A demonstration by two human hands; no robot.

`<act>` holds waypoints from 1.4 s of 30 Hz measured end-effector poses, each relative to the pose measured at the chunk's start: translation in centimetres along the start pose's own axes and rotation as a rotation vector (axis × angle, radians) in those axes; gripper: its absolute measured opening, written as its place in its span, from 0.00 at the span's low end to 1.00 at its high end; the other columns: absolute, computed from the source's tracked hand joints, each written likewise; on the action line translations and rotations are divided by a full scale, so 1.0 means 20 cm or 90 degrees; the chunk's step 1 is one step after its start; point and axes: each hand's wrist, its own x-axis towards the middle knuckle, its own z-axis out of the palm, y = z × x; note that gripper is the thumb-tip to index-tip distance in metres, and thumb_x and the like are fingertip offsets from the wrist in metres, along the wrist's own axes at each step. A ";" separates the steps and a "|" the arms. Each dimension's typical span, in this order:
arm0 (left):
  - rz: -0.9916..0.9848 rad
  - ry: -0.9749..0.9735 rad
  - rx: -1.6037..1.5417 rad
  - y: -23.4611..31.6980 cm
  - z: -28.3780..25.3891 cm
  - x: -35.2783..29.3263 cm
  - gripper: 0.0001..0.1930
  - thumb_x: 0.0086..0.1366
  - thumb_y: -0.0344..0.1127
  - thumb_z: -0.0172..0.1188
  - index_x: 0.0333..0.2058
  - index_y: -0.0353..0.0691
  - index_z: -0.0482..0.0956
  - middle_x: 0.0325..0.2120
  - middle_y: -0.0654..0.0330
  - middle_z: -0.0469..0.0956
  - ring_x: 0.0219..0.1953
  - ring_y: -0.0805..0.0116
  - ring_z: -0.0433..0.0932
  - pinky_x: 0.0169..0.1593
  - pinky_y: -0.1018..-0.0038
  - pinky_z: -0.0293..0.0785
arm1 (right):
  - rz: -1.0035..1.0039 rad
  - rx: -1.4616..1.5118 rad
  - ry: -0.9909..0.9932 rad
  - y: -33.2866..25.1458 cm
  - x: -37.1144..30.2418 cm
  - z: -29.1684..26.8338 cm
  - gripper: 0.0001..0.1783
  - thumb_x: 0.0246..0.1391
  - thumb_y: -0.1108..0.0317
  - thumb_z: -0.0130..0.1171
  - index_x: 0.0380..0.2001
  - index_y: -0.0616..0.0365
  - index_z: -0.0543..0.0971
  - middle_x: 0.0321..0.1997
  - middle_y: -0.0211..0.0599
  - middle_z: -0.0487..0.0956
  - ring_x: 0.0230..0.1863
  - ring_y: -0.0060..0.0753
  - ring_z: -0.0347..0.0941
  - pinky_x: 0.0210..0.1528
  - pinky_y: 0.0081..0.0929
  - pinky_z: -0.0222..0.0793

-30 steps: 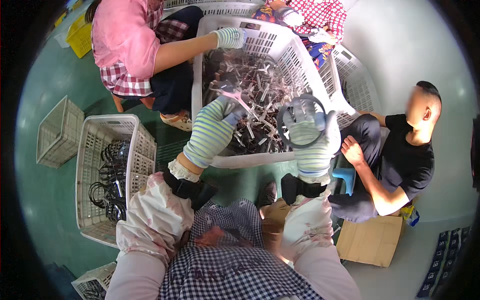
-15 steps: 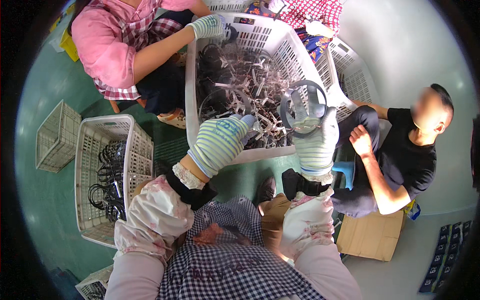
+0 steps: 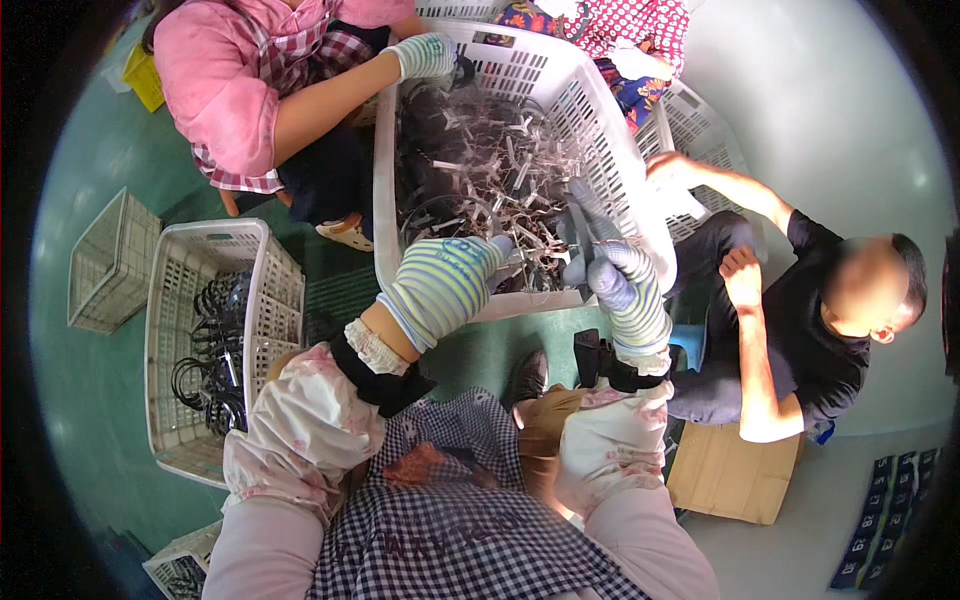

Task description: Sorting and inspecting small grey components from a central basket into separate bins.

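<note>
My left hand (image 3: 440, 285), in a striped knit glove, is closed at the near left part of a big white crate (image 3: 384, 180). A thin dark hoop (image 3: 450, 198) arcs up from its fingers. My right hand (image 3: 628, 290), gloved alike, grips a flat dark ring (image 3: 577, 235) that is turned nearly edge-on between thumb and fingers. The ring stands over the crate's near right corner. Below both hands lies a tangle of dark rings, pale clips and thin coppery wires (image 3: 520, 180).
A smaller white crate (image 3: 160, 340) with dark hoops stands at left, near another pale crate (image 3: 100, 265). Across the big crate, a person in pink (image 3: 225, 95) reaches in with a gloved hand. A person in black (image 3: 790, 320) sits at right beside flattened cardboard (image 3: 735, 475).
My right hand has turned the ring from face-on to nearly edge-on and brought it slightly left. My left hand has barely moved. The person at right has stretched an arm toward the crate.
</note>
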 end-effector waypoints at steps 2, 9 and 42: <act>0.006 0.010 -0.019 -0.02 0.01 -0.01 0.11 0.62 0.41 0.58 0.35 0.39 0.79 0.24 0.49 0.79 0.28 0.48 0.79 0.29 0.59 0.74 | 0.182 0.067 0.016 -0.04 0.01 0.02 0.20 0.57 0.68 0.61 0.53 0.48 0.75 0.71 0.48 0.58 0.41 0.29 0.79 0.44 0.27 0.75; -0.003 0.018 -0.029 -0.01 0.04 -0.01 0.11 0.62 0.42 0.59 0.33 0.39 0.80 0.22 0.49 0.79 0.26 0.49 0.79 0.28 0.59 0.74 | 0.439 0.050 -0.063 -0.12 0.06 -0.01 0.14 0.56 0.65 0.63 0.44 0.59 0.80 0.40 0.44 0.82 0.54 0.37 0.75 0.54 0.26 0.66; -0.261 -0.099 -0.734 -0.01 0.01 -0.02 0.11 0.67 0.42 0.58 0.40 0.41 0.77 0.20 0.74 0.69 0.20 0.85 0.62 0.23 0.82 0.61 | 0.042 -0.316 0.242 -0.02 0.07 0.38 0.24 0.50 0.64 0.68 0.50 0.59 0.78 0.42 0.46 0.82 0.44 0.37 0.80 0.50 0.29 0.73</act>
